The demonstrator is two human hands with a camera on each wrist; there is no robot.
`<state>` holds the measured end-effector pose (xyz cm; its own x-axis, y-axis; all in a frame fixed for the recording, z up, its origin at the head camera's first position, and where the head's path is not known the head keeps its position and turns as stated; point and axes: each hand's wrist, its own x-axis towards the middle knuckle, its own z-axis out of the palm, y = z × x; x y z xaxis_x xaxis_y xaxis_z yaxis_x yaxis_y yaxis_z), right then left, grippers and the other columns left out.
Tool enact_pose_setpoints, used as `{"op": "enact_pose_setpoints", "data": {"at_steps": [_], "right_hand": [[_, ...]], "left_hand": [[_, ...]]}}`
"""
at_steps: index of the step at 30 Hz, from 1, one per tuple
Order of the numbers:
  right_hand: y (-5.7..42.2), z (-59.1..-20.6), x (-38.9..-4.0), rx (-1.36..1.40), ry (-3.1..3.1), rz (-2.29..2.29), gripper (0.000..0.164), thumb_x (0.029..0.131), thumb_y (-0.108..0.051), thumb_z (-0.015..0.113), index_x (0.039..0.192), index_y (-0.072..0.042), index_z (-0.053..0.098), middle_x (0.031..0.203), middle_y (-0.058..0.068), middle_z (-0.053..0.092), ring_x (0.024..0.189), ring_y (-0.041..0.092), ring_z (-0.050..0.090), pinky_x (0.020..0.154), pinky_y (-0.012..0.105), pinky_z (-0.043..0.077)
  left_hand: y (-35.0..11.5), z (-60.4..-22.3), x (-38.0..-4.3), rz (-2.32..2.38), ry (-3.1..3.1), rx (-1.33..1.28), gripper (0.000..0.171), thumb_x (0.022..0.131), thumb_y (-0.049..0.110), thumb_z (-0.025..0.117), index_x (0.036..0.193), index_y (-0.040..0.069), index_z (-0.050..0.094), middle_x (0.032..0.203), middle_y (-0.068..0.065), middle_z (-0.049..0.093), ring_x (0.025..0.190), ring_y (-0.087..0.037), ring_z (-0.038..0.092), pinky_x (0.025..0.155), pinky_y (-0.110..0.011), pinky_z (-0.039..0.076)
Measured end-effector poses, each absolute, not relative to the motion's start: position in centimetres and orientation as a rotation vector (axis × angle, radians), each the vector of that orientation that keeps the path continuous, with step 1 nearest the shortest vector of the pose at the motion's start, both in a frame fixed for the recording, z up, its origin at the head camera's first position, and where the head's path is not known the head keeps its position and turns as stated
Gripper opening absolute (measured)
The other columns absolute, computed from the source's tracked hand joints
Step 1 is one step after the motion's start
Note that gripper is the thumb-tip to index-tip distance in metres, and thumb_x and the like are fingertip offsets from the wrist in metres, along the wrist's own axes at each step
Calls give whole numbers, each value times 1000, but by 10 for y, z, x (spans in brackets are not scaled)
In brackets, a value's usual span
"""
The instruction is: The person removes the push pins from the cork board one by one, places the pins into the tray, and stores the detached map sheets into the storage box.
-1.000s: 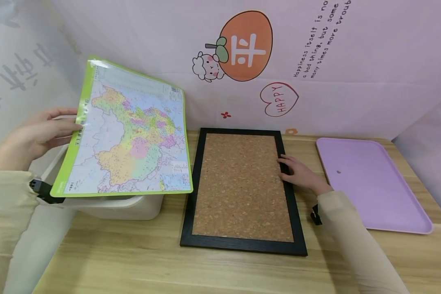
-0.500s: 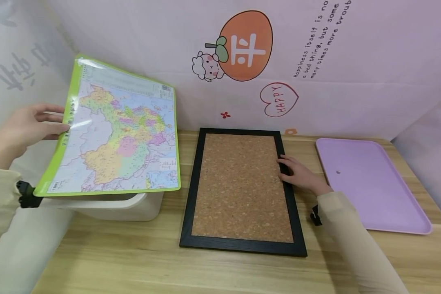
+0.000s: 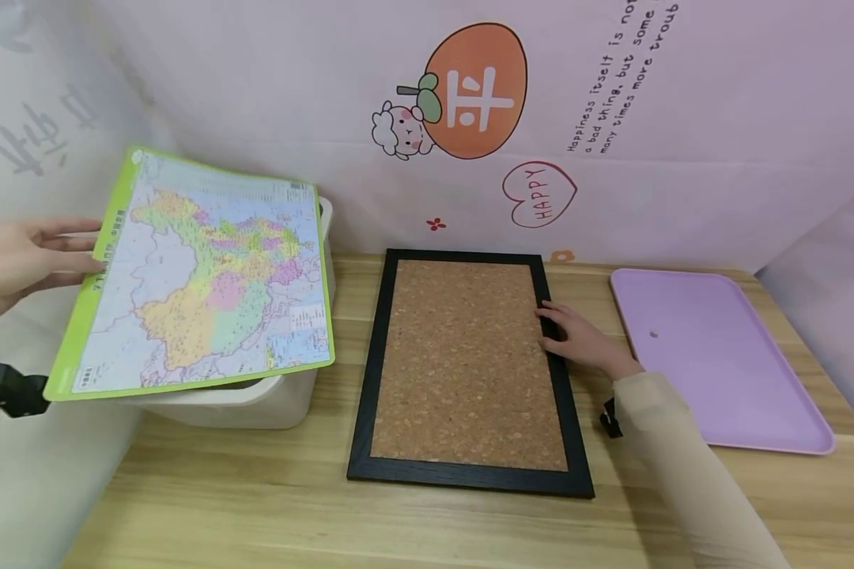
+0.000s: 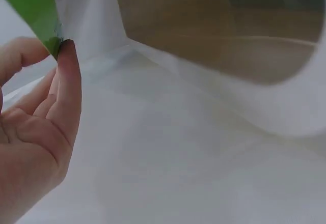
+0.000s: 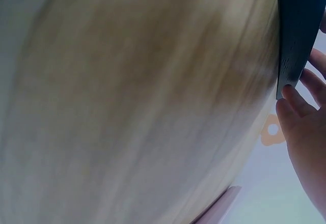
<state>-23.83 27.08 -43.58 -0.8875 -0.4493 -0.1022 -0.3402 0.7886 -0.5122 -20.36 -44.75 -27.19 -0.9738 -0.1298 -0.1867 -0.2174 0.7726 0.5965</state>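
My left hand point(image 3: 32, 257) pinches the left green border of a map point(image 3: 221, 288), a thin glossy sheet. It is tilted above a white bin point(image 3: 281, 403) and hides most of the opening. In the left wrist view, the thumb and a finger meet on the green edge point(image 4: 33, 10). My right hand point(image 3: 580, 336) rests its fingertips on the right side of a black-framed cork board point(image 3: 470, 363), which lies flat on the table. The right wrist view has those fingers against the black frame point(image 5: 298, 35).
A purple tray point(image 3: 726, 356) lies to the right of the cork board. The wooden table point(image 3: 292, 506) meets a printed cloth backdrop point(image 3: 313, 71) at the back and more white cloth at the left.
The left hand has moved left with the map, from partly over the board's left edge to over the bin. The map's far edge has dropped. The right hand stays on the board.
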Motion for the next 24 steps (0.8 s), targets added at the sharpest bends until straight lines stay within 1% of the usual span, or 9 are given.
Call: {"op": "enact_pose_setpoints", "data": {"at_steps": [2, 3, 5, 9, 11, 16, 19, 23, 24], "right_hand": [[271, -436, -238, -615, 2761, -735, 60, 94, -22, 56, 145, 3, 34, 154, 28, 20, 139, 49, 22, 110, 63, 25], [272, -436, -238, -614, 2761, -737, 60, 94, -22, 56, 145, 3, 34, 154, 28, 20, 139, 49, 22, 110, 63, 25], [272, -436, -238, -614, 2762, -737, 60, 94, -22, 56, 145, 3, 35, 154, 28, 20, 139, 49, 22, 110, 63, 25], [271, -435, -237, -624, 2764, -729, 60, 94, -21, 56, 144, 4, 35, 154, 29, 21, 139, 50, 22, 110, 64, 25], [270, -435, -237, -624, 2763, -727, 60, 94, -21, 56, 144, 4, 35, 154, 29, 20, 139, 50, 22, 110, 63, 25], [268, -432, -236, -597, 2749, -739, 61, 95, -22, 55, 145, 3, 33, 155, 27, 19, 140, 49, 21, 110, 64, 25], [267, -429, -235, -577, 2741, -744, 61, 95, -22, 55, 145, 3, 33, 155, 27, 18, 140, 49, 20, 110, 64, 24], [266, -428, -234, -573, 2737, -736, 61, 95, -22, 55, 146, 3, 33, 156, 27, 18, 140, 49, 20, 110, 64, 24], [266, -428, -234, -575, 2737, -734, 61, 95, -22, 55, 146, 3, 33, 156, 27, 18, 140, 49, 20, 110, 64, 24]], "left_hand": [[-443, -270, -199, 932, 2801, -269, 89, 88, 54, 56, 154, 26, 3, 122, 10, 46, 80, 19, 53, 79, -12, 49], [-440, -267, -196, 928, 2786, -259, 90, 89, 52, 55, 154, 24, 0, 133, 2, 44, 85, 12, 57, 83, -17, 50], [-433, -261, -191, 883, 2801, -258, 90, 92, 47, 56, 155, 19, -1, 141, -14, 38, 83, 9, 57, 82, -20, 52], [-418, -250, -182, 843, 2850, -257, 82, 96, 26, 57, 154, 5, 2, 141, -31, 34, 74, 9, 55, 73, -23, 55], [-413, -248, -180, 818, 2880, -257, 78, 96, 17, 56, 152, 1, 5, 140, -36, 33, 67, 15, 48, 66, -22, 55], [-403, -244, -176, 790, 2951, -277, 72, 95, 7, 53, 152, 1, 9, 138, -37, 34, 72, 3, 54, 61, -18, 51], [-395, -240, -177, 811, 2994, -315, 69, 95, 3, 50, 152, 1, 12, 139, -37, 34, 69, 10, 47, 56, -11, 45], [-385, -233, -176, 848, 3043, -400, 66, 93, -3, 47, 150, -2, 16, 141, -39, 32, 88, -16, 56, 52, -8, 38], [-383, -233, -176, 845, 3050, -429, 65, 92, -3, 46, 150, -2, 17, 142, -39, 32, 97, -28, 54, 56, -12, 41]]}}
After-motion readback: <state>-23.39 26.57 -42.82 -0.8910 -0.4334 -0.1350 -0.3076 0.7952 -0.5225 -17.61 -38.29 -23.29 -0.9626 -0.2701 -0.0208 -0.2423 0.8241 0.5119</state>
